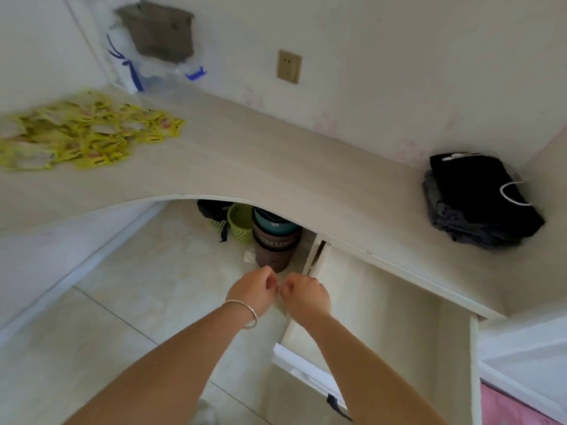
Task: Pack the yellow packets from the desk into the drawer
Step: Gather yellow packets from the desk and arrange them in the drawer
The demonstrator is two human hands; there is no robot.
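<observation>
Yellow packets: loose heap on the desk, well left of the open drawer; left hand and right hand curled, empty, at the drawer's left edge; risk: slippery packets spilling from an overfull handful in transit.

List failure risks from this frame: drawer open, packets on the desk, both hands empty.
1. The yellow packets lie in a loose heap at the desk's far left, the open drawer at the right; a handful carried across could spill onto the floor.
2. Both hands hover left of the drawer's side wall, so a drop here misses it.
3. The folded dark clothes above the drawer could get knocked.
</observation>
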